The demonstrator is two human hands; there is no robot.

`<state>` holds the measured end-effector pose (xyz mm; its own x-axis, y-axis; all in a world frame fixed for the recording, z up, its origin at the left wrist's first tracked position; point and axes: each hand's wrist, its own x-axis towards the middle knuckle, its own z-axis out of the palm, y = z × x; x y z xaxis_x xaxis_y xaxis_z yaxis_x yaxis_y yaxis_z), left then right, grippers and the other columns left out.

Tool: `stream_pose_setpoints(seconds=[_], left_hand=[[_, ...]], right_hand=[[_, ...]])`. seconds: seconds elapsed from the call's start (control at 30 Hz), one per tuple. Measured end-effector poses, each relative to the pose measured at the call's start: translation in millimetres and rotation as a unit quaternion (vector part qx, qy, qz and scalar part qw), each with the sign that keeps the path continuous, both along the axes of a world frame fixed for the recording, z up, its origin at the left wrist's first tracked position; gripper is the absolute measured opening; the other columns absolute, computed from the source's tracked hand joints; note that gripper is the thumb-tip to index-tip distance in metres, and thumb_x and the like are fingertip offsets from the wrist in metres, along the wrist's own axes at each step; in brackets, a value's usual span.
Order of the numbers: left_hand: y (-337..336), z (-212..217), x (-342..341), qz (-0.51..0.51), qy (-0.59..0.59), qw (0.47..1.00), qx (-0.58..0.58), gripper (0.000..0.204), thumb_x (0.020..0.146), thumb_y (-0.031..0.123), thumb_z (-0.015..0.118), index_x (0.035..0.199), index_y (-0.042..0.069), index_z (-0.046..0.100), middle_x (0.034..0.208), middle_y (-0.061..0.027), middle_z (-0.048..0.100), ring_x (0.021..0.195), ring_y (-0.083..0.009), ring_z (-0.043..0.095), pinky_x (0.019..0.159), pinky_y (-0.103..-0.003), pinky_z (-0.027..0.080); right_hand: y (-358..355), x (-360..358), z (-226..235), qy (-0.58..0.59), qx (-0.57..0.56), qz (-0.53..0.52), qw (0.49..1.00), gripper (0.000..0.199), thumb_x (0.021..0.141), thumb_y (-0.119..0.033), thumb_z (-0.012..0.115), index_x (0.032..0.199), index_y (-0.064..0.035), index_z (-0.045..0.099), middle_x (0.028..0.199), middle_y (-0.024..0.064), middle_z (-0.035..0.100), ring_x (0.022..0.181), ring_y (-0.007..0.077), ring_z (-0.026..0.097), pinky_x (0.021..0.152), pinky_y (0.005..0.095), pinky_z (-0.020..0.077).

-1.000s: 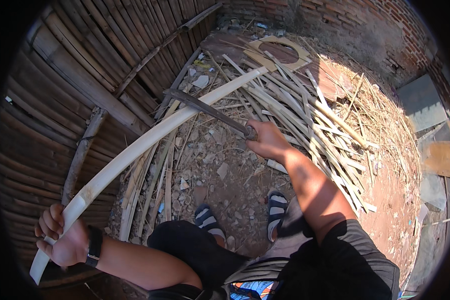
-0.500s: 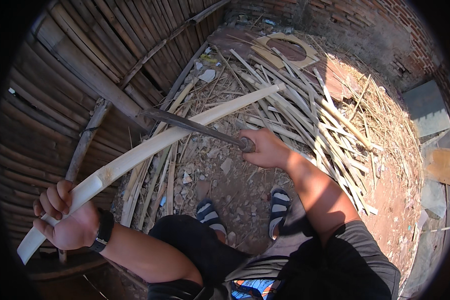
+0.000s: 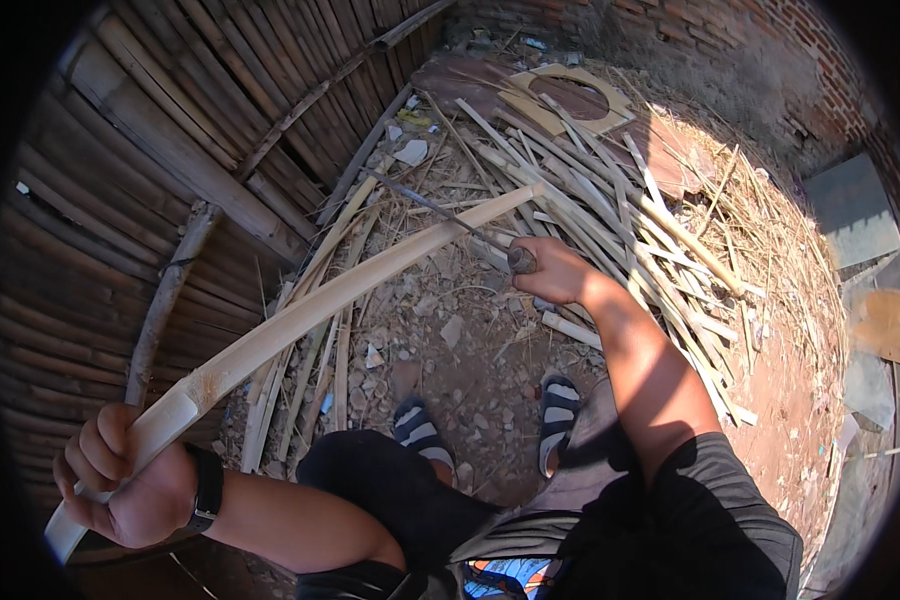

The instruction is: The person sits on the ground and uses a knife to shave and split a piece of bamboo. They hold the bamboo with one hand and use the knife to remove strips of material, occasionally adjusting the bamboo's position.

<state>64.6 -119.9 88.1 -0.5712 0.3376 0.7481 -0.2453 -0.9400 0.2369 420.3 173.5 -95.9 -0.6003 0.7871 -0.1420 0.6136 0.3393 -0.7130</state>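
My left hand [image 3: 135, 485] is wrapped round the lower end of a long, pale split bamboo piece [image 3: 340, 295]. The bamboo slants up and away to the right, its concave inner side showing, with a rough node not far above my fingers. My right hand [image 3: 558, 270] grips the rounded handle of a machete [image 3: 410, 194]. Its blade points to the far left and appears almost edge-on. It crosses the bamboo near the far end; whether it cuts in or only touches, I cannot tell.
A heap of split bamboo strips [image 3: 610, 230] lies ahead and to the right, with a board with a round hole [image 3: 610, 112] behind it. More strips [image 3: 320, 340] lie left, along the bamboo wall [image 3: 100, 250]. A brick wall [image 3: 710, 60] closes the back. My sandalled feet stand on stony ground.
The machete has moved toward the bamboo's far end and its blade has turned edge-on. My left hand has come lower and nearer, drawing the bamboo with it. My right hand has shifted slightly right.
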Motion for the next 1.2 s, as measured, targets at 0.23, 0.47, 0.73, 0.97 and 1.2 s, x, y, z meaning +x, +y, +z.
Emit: stream_pose_setpoints(seconds=[0.23,0.47,0.73,0.97,1.2], left_hand=[[1,4,6,0.029,-0.003,0.999,-0.022,0.013,0.087,0.016,0.06,0.078,0.016,0.051,0.056,0.0091,0.032,0.049,-0.007,0.03,0.057,-0.027,0.026],[-8,1,-3,-0.006,0.025,1.0,-0.016,0.013,0.089,0.017,0.06,0.078,0.017,0.053,0.056,0.0088,0.031,0.049,-0.0074,0.03,0.057,-0.027,0.026],[0,2,5,-0.05,0.049,0.997,-0.038,0.009,0.084,0.019,0.06,0.077,0.018,0.053,0.058,0.0079,0.031,0.051,-0.0081,0.031,0.058,-0.028,0.024],[-2,-1,-4,-0.053,0.054,0.997,-0.017,0.01,0.083,0.021,0.062,0.079,0.017,0.055,0.059,0.0083,0.031,0.051,-0.0085,0.03,0.057,-0.028,0.024],[14,-2,5,-0.017,0.039,0.998,-0.039,0.014,0.09,0.022,0.061,0.078,0.016,0.056,0.057,0.0082,0.03,0.05,-0.0078,0.027,0.056,-0.028,0.023]], right_hand=[[-30,-19,8,0.012,0.079,0.112,0.991,0.042,0.081,-0.025,0.073,0.117,-0.0059,0.064,0.077,0.0157,0.068,0.072,0.0271,0.068,0.069,0.0407,0.0509],[-8,-1,21,-0.034,-0.114,-0.04,0.992,0.04,0.08,-0.025,0.074,0.113,-0.0027,0.065,0.08,0.0164,0.068,0.079,0.0259,0.068,0.074,0.0403,0.0513],[-50,-36,23,0.045,-0.004,0.185,0.982,0.047,0.08,-0.028,0.073,0.118,-0.0012,0.065,0.096,0.0219,0.07,0.089,0.0334,0.068,0.081,0.0424,0.0512],[-28,-26,34,-0.057,-0.173,-0.039,0.982,0.057,0.08,-0.029,0.072,0.126,0.0015,0.06,0.104,0.0241,0.07,0.101,0.0366,0.067,0.087,0.0429,0.0506],[-34,-33,-2,0.078,-0.02,0.101,0.992,0.039,0.084,-0.027,0.075,0.108,0.0007,0.063,0.085,0.0156,0.068,0.08,0.0264,0.063,0.079,0.041,0.049]])
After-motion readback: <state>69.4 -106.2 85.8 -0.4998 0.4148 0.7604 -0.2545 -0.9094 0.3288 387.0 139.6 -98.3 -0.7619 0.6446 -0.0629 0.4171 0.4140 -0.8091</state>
